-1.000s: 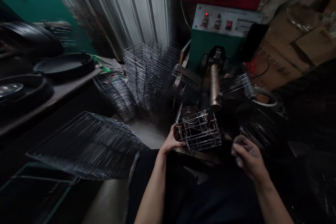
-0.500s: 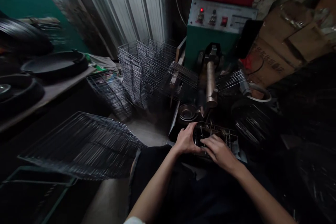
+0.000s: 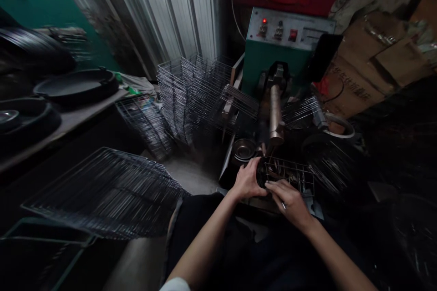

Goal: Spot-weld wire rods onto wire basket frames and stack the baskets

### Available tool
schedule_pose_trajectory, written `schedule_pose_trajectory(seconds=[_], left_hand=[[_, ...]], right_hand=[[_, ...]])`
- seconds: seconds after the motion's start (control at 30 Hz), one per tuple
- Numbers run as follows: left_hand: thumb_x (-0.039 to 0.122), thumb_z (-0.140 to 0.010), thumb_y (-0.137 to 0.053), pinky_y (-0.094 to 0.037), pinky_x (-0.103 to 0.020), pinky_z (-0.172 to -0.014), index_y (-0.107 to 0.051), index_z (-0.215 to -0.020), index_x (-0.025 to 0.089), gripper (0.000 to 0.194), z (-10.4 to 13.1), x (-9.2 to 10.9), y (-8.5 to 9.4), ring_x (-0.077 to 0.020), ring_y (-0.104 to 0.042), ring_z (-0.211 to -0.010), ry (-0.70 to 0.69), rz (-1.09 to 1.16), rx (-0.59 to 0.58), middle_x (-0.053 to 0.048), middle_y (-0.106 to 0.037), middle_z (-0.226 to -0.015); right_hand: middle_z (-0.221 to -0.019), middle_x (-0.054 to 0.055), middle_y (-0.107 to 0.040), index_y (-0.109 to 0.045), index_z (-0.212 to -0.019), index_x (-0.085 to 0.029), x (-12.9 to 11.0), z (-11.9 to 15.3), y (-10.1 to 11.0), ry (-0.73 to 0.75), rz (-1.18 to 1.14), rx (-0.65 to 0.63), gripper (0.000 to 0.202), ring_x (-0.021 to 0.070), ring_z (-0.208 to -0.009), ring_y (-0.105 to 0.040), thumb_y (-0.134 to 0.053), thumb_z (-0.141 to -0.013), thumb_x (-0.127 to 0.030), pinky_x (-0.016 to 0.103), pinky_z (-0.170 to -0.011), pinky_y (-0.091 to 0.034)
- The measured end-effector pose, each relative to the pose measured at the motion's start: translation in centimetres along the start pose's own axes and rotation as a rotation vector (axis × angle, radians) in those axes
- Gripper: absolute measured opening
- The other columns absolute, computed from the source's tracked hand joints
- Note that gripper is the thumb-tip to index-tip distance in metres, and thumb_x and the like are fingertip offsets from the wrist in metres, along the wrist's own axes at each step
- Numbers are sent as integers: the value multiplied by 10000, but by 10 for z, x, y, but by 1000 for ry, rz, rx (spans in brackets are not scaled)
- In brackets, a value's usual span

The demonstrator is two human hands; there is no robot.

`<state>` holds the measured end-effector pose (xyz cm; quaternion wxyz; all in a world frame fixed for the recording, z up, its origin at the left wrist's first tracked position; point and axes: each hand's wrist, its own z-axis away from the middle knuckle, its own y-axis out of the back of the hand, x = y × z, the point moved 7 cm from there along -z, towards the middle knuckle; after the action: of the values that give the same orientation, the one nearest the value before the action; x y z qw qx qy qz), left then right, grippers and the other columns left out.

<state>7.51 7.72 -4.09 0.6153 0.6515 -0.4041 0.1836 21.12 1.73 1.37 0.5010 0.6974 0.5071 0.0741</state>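
My left hand [image 3: 249, 181] is curled at the left end of a small wire rack [image 3: 300, 175], thumb toward the right hand, and seems to grip its edge. My right hand [image 3: 289, 202] is closed at the rack's near side, fingertips pinched together. A short bright end of a thin metal rod [image 3: 284, 206] pokes out beneath its fingers; most of the rod is hidden. Just beyond the hands stands a green machine [image 3: 266, 61] with a lit red lamp, its thick metal arm [image 3: 276, 113] reaching over the work spot. A small round metal dish [image 3: 244, 149] sits beside it.
Stacked wire racks [image 3: 180, 100] stand behind, left of the machine. Another pile of wire grids [image 3: 105, 195] lies at my left. A dark container of thin rods [image 3: 329, 163] is at the right, with cardboard boxes [image 3: 358, 72] behind. Black round pans [image 3: 77, 86] rest on a shelf.
My right hand has turned and drawn slightly down and right, and the rod end now shows under it. The rack is more visible, and my left hand stays at its left end.
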Motion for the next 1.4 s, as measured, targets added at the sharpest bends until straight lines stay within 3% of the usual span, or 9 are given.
schedule_pose_trajectory(seconds=[0.33,0.73,1.0,1.2,1.3,1.4], left_hand=[[429,-478,-854,-442,-506,-1054,-288,-1477,238,1164,-16,-5,4,-360,-532,-1278,6,22,28,-112,-478,-1454],[431,-510,-829,-423,-502,-1057,-309,-1451,236,1093,-18,-1,7,-341,-539,-1278,25,-34,50,-121,-501,-1438],[419,-516,-820,-461,-482,-1035,-311,-1453,219,1085,-46,-12,22,-345,-545,-1278,71,-74,16,-118,-484,-1454],[438,-585,-779,-434,-510,-1061,-324,-1439,212,994,-46,-9,25,-337,-562,-1249,37,-113,52,-121,-518,-1416],[453,-549,-805,-393,-537,-1090,-335,-1438,216,1033,-49,-9,30,-356,-550,-1264,55,-139,87,-131,-527,-1407],[469,-521,-827,-419,-496,-1078,-349,-1442,222,1067,-59,-11,35,-349,-549,-1276,52,-103,59,-122,-529,-1413]], right_hand=[[-1118,70,-704,-647,-1220,-229,13,-14,4,-14,-18,24,325,245,-1009,-653,-484,-983,-77,425,-900,-539],[-1070,58,-717,-674,-1162,-244,15,-21,8,-86,-40,37,280,246,-976,-658,-507,-980,-111,408,-878,-534],[-986,71,-714,-682,-1107,-215,33,-44,3,-131,-1,79,248,254,-923,-645,-503,-968,-115,382,-805,-531],[-965,64,-697,-673,-1101,-220,43,-48,3,-200,9,91,198,248,-907,-645,-526,-979,-169,372,-815,-521],[-1031,80,-680,-641,-1146,-218,43,-48,6,-198,42,134,205,259,-965,-631,-507,-992,-196,393,-860,-509],[-1024,96,-657,-643,-1054,-214,49,-53,11,-203,151,199,135,288,-992,-595,-529,-992,-248,440,-905,-475]])
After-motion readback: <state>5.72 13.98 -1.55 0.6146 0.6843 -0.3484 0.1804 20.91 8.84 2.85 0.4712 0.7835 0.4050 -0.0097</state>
